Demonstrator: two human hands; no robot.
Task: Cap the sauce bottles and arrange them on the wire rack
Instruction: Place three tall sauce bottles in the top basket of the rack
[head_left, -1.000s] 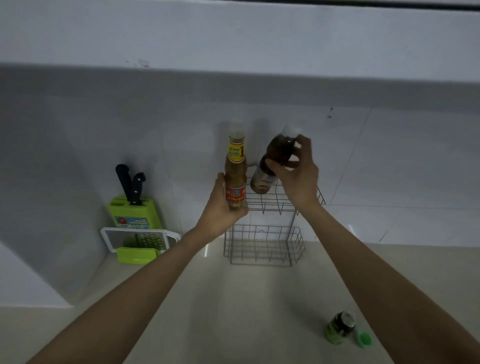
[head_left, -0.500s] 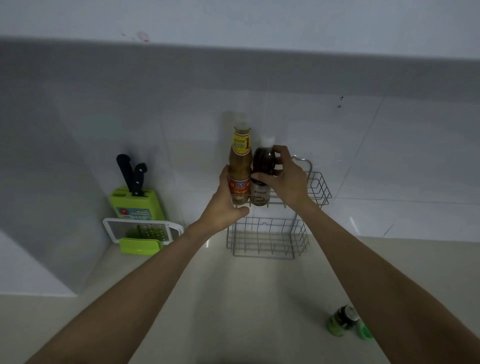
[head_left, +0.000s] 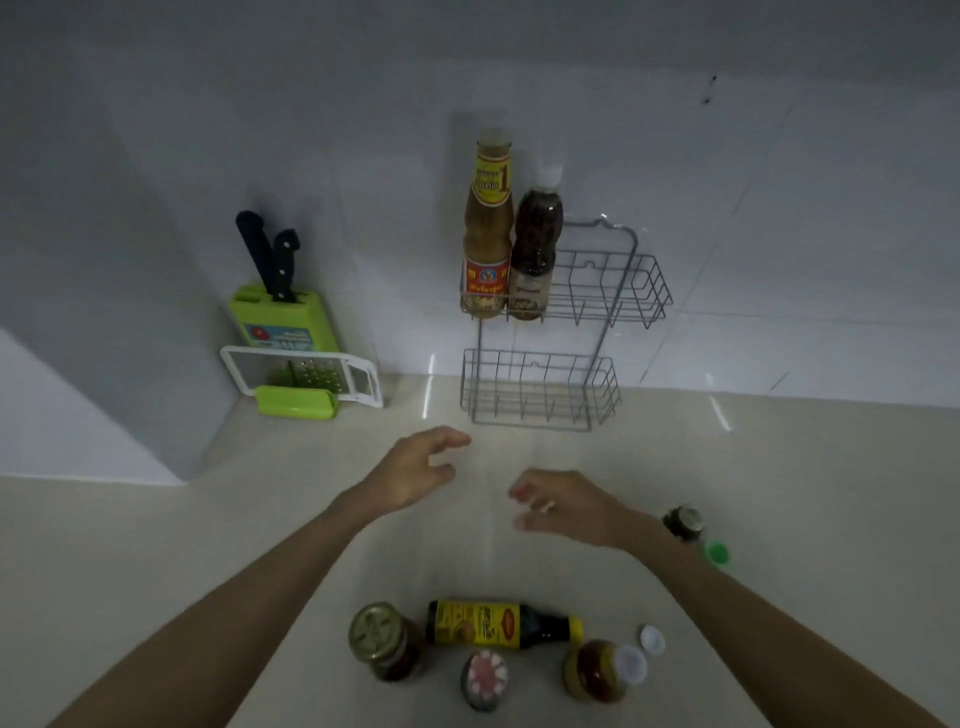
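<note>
Both hands are empty and loosely open above the bench (head_left: 156, 545): the left hand (head_left: 415, 470) hovers below the wire rack (head_left: 613, 291), the right hand (head_left: 566, 506) beside it, fingers curled around nothing. Two tall sauce bottles already stand upright and touching in the left end of the rack's upper basket: a tan one with a yellow neck label (head_left: 487, 228) and a shorter dark one with a pale cap (head_left: 535, 249). The lower basket and the right part of the upper one are bare.

Near the front edge lie the remaining pieces: a dark bottle with a yellow label (head_left: 493, 623) on its side, a gold-lidded jar (head_left: 382, 642), a small jar seen from above with a pink patterned top (head_left: 484, 678), and a brownish bottle with a white top (head_left: 602, 670), a loose white cap (head_left: 652, 638) just beside it. Further right, a small dark bottle (head_left: 683, 522) stands with a green cap (head_left: 718, 553) near it.

These look like glass or hard plastic: stiff, probably smooth and somewhat heavy when full, so a grip round the body below the neck seems safest. The lying bottle could roll.

A green knife block (head_left: 283, 322) and a grater (head_left: 306, 371) sit well left, out of the way.
</note>
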